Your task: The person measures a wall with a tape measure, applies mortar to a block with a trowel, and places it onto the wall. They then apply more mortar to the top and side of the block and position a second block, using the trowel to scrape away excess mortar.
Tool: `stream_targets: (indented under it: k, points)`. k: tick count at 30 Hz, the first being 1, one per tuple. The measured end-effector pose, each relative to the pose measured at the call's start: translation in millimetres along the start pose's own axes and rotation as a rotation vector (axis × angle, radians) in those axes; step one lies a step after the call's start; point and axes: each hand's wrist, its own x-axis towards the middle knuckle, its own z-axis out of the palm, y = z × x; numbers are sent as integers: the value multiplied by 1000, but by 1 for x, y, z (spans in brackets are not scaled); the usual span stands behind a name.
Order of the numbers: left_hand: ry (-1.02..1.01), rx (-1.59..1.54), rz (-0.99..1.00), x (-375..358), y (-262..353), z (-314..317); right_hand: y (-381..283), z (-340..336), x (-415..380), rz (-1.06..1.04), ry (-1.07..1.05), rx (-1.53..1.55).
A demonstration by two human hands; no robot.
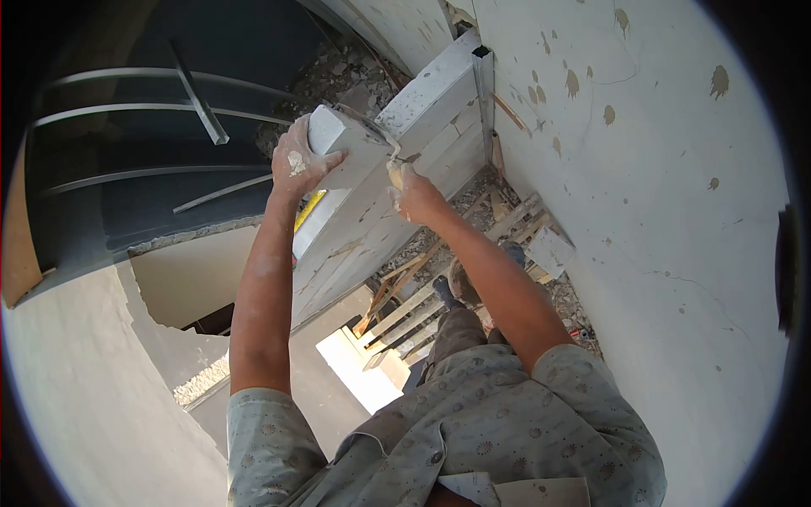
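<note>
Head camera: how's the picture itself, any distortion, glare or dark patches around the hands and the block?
Head view: strong fisheye bend with black corners; the bright gap below is blown out; the plastered wall is evenly sunlit; the railing at upper left sits in deep shade; the left hand, right hand and white block are sharp and well lit.

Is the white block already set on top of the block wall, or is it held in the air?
Set on the wall: the white block rests on the top course, left hand gripping its end, right hand at its side.
</note>
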Motion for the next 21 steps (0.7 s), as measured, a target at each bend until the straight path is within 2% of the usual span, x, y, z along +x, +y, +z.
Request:
stream_targets:
  k: [3,6,9,12,15,18,20,21]
  points:
    - [-16,5,23,3,3,-3,-11,-18,3,21,60,63]
    - [-31,-5,4,1,7,-6,-9,-2,-3,-144,229,125]
    - [-19,3,22,6,4,-4,0,-8,8,-85,134,66]
    - [-40,-6,-12,1,1,0,-15,-17,-5,-139,176,182]
    - [-33,7,-9,4,3,-4,3,-15,14,80,-46,97]
    - [-34,-4,-15,0,2,-1,-28,-40,-1,-18,116,210]
    - [-30,1,-13,0,7,-5,9,-8,11,-56,22,60]
    - [-30,1,-7,-1,5,-5,4,-13,12,-85,-9,-17]
